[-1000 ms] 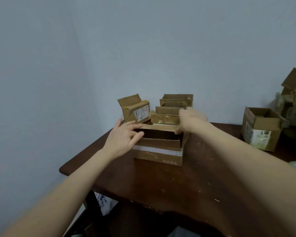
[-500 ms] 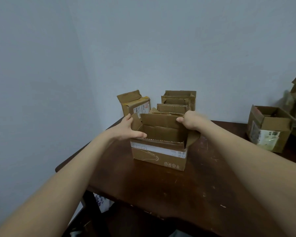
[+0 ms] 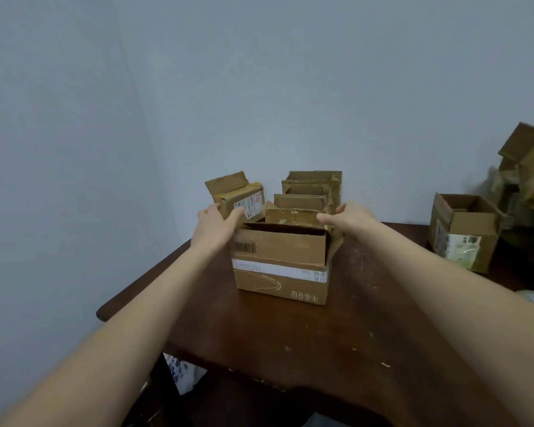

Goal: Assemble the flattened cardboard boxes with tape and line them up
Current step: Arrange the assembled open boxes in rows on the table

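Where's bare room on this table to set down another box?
Bare table between the printed box and the near edge, and between it and the open box on the right. Crowded behind: the row of boxes and the labelled box.
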Action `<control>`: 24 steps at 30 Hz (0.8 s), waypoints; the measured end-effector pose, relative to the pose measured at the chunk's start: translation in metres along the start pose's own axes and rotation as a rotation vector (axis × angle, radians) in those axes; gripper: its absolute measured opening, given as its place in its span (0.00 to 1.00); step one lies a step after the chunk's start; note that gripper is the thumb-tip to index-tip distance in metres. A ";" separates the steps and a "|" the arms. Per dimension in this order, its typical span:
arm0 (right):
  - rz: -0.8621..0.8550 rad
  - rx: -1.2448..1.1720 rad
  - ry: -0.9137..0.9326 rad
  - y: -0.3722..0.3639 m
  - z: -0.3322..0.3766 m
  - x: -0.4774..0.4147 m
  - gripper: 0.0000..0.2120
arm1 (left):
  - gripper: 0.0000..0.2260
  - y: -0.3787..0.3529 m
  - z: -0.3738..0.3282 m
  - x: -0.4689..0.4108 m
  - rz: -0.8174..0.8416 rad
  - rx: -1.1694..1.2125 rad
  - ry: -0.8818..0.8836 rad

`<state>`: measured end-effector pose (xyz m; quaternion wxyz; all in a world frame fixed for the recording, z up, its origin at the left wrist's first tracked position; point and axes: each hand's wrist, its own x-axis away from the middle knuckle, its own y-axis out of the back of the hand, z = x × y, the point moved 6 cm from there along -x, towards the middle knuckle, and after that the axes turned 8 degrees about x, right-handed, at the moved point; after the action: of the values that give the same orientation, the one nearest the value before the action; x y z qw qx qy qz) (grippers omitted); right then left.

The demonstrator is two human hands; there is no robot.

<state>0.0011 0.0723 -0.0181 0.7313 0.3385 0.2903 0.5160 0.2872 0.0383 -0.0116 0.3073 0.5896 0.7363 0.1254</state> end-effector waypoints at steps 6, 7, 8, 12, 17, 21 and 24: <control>-0.146 -0.097 0.166 0.032 0.049 -0.008 0.20 | 0.25 -0.005 -0.034 -0.038 0.053 -0.013 -0.038; -0.138 -0.103 0.188 0.029 0.061 -0.014 0.18 | 0.24 -0.009 -0.037 -0.046 0.071 -0.011 -0.028; -0.125 -0.107 0.209 0.024 0.072 -0.022 0.17 | 0.23 -0.014 -0.039 -0.055 0.093 -0.019 -0.019; -0.046 -0.066 0.256 -0.006 0.108 -0.066 0.17 | 0.23 -0.028 -0.035 -0.096 0.132 -0.099 -0.008; 0.046 -0.010 0.294 -0.045 0.138 -0.137 0.13 | 0.28 -0.036 -0.008 -0.164 0.144 -0.234 0.020; 0.093 0.002 0.277 -0.073 0.151 -0.189 0.12 | 0.35 -0.048 0.019 -0.210 0.182 -0.325 0.070; 0.139 0.009 0.254 -0.089 0.159 -0.217 0.13 | 0.36 -0.065 0.037 -0.234 0.246 -0.408 0.080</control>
<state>0.1089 -0.1863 0.0236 0.6496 0.2931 0.3585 0.6030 0.2847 -0.2077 -0.0047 0.3730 0.5954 0.6299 0.3312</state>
